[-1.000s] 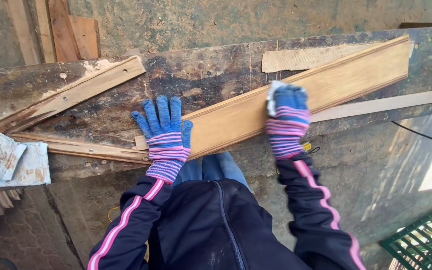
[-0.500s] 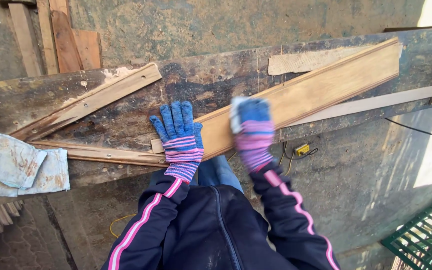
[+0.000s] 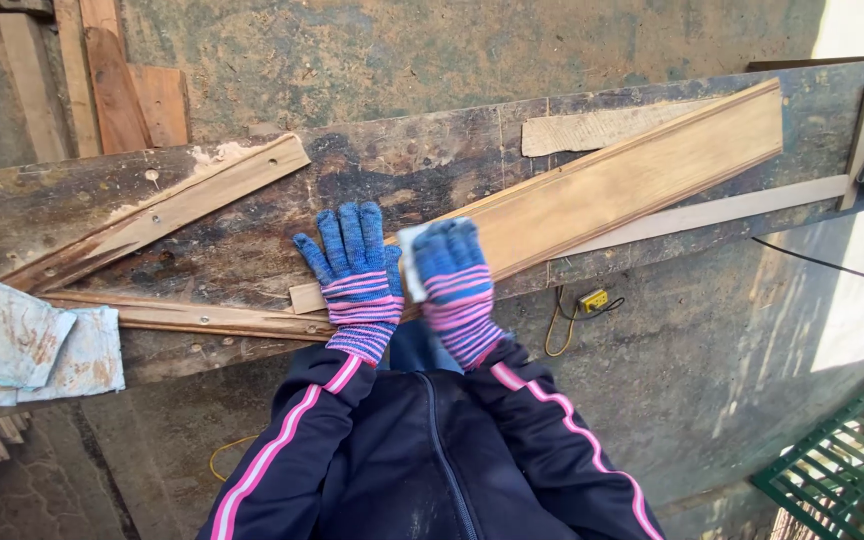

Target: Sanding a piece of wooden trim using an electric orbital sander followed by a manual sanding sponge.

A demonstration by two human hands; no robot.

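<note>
The right hand point(image 3: 455, 285) has been sliding back along the wooden plank point(image 3: 602, 190) toward the left hand point(image 3: 354, 272), its fingers clenching a pale sanding sheet point(image 3: 411, 262); the left is pressing down flat, fingers released. The plank is lying diagonally on the dark counter point(image 3: 252, 245), looking smooth and golden.

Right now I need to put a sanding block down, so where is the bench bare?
Bare bench top lies between the screwed strip and the left hand; another patch sits above the long plank, left of the pale offcut. It is crowded around both hands, the right hand pressing a pad.
</note>
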